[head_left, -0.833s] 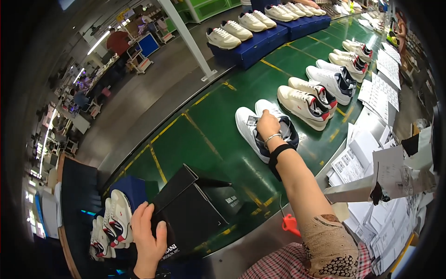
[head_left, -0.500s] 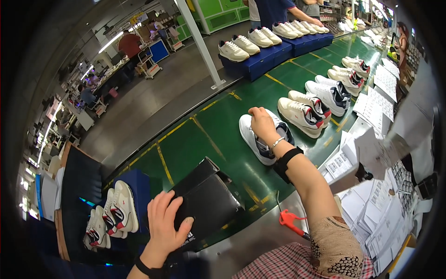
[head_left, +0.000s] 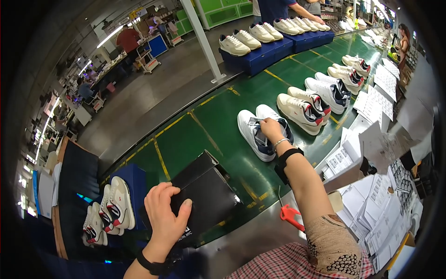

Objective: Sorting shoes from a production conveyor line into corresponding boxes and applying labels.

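My right hand (head_left: 271, 129) is over a pair of white sneakers (head_left: 251, 132) with dark linings on the green work surface (head_left: 195, 139). Between its pinched fingertips is a small printed tag (head_left: 254, 121), lying over the front of the shoes. My left hand (head_left: 164, 211) rests against a black shoebox (head_left: 204, 195) near me, with its thumb apart from its bent fingers. The box stands at an angle, and its lower left part is hidden behind that hand.
More sneakers (head_left: 304, 111) line the surface toward the far right. Cream sneakers (head_left: 234, 45) stand on blue boxes (head_left: 260, 58) along the far edge; others (head_left: 118, 202) are at left. A red-handled tool (head_left: 290, 216) and stacked paper sheets (head_left: 367, 204) lie at right. Another person's hand (head_left: 317, 19) touches far shoes.
The tag has come into sight in my right hand, which has shifted slightly right and down. The fingers of my left hand have drawn closer together on the shoebox.
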A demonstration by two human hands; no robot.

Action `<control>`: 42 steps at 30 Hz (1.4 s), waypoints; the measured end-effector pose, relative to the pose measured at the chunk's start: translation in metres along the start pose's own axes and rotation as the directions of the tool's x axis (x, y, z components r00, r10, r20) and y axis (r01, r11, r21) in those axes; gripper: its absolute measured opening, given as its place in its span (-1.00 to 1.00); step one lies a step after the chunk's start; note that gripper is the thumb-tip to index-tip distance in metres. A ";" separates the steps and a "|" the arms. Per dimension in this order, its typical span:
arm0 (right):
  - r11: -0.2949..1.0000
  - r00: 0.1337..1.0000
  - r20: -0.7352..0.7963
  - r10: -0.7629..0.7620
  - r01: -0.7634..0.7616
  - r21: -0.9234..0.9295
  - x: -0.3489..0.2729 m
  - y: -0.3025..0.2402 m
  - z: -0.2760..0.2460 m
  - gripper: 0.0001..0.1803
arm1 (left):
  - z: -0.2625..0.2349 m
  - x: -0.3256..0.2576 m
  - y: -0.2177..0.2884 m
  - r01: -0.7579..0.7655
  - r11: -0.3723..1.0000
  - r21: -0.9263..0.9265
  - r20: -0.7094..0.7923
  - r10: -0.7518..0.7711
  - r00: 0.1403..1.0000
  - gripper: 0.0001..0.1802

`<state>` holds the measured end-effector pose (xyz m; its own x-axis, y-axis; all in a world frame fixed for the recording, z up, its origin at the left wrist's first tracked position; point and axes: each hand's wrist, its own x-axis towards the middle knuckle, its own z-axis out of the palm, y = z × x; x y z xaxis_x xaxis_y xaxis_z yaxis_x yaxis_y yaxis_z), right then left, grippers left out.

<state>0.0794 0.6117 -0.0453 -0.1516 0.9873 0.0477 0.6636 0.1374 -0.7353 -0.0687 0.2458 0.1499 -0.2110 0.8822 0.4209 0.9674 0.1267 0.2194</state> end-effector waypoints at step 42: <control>0.437 0.854 0.224 -0.470 0.005 0.899 -0.282 -0.114 -0.140 -0.67 | -0.005 -0.034 0.041 0.143 0.861 -0.488 0.151 -0.079 0.985 -0.87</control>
<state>0.1487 0.3291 0.1198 -0.6053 0.7606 0.2347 -0.3694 -0.0072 -0.9292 -0.0226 0.2191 0.1486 -0.2629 0.9278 0.2648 0.7339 0.0142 0.6791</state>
